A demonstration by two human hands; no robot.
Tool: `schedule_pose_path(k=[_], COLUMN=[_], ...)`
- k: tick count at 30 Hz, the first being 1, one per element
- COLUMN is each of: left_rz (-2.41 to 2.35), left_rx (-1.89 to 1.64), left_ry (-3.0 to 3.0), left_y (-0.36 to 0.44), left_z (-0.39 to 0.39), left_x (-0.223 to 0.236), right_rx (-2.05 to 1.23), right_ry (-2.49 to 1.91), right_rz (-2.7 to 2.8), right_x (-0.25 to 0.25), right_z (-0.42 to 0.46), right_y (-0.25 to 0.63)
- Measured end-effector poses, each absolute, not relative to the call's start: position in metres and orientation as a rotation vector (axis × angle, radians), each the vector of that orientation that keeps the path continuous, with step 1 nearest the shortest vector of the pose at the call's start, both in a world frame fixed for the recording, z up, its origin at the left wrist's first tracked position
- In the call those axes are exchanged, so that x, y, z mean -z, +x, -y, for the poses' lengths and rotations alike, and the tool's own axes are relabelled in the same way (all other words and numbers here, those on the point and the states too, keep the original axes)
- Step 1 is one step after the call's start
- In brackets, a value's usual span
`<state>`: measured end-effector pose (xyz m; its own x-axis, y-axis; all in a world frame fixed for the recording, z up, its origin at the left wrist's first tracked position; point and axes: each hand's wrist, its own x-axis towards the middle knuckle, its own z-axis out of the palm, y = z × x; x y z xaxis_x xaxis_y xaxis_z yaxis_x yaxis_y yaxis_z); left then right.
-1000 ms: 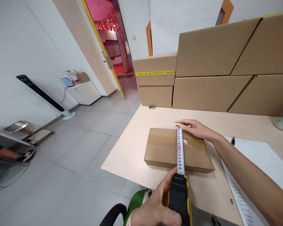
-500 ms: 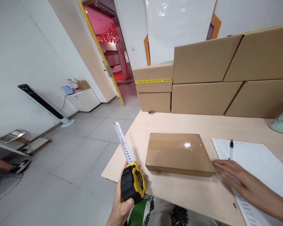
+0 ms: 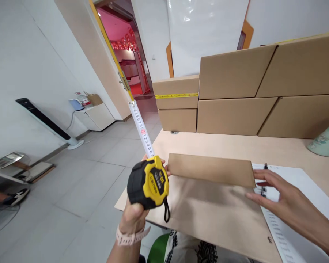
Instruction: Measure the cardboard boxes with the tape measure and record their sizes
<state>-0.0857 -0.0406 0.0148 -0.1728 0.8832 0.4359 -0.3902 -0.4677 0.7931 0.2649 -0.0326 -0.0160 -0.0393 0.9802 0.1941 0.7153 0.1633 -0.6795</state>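
My left hand (image 3: 134, 213) is closed round a yellow and black tape measure (image 3: 148, 182), held up over the table's near left corner. Its white blade (image 3: 141, 128) sticks out up and to the left. A flat brown cardboard box (image 3: 211, 170) stands tipped up on its long edge in the middle of the table. My right hand (image 3: 279, 199) has its fingers spread and touches the box's right end, resting over a white printed sheet (image 3: 298, 204). A black pen (image 3: 264, 179) lies on that sheet, partly behind my fingers.
The light wooden table (image 3: 222, 219) carries stacked large cardboard boxes (image 3: 235, 95) along its far side and a pale green object (image 3: 326, 140) at the far right. Left of the table is tiled floor, a tower fan (image 3: 44, 118), a white cabinet (image 3: 94, 115) and an open doorway (image 3: 126, 54).
The tape came off the box as my left hand lifted it up to the left. My right hand moved to the box's right end, and the box went from lying flat to standing on edge.
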Motion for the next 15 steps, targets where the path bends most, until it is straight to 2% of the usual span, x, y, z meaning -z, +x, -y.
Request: schedule_pose_path(k=[3,6,10,15], left_rz=[-0.577,-0.571,-0.593,-0.468], left_rx=[-1.647,-1.552,-1.517,-0.992], left_ry=[1.168,1.128,0.989,0.769], left_y=[-0.08,-0.077,-0.073,-0.056], left_z=[0.01,0.001,0.035,0.089], left_x=[-0.027,-0.029,-0.027,-0.018], right_rx=[-0.534,-0.704,-0.921,-0.946], right_ry=[-1.587,-1.505,-1.342,-1.247], right_rz=[1.719,1.589,1.48,1.519], right_x=[0.016,0.02,0.026,0.016], right_z=[0.0,-0.03,-0.055,-0.061], right_y=[0.264,0.263,0.266,0.266])
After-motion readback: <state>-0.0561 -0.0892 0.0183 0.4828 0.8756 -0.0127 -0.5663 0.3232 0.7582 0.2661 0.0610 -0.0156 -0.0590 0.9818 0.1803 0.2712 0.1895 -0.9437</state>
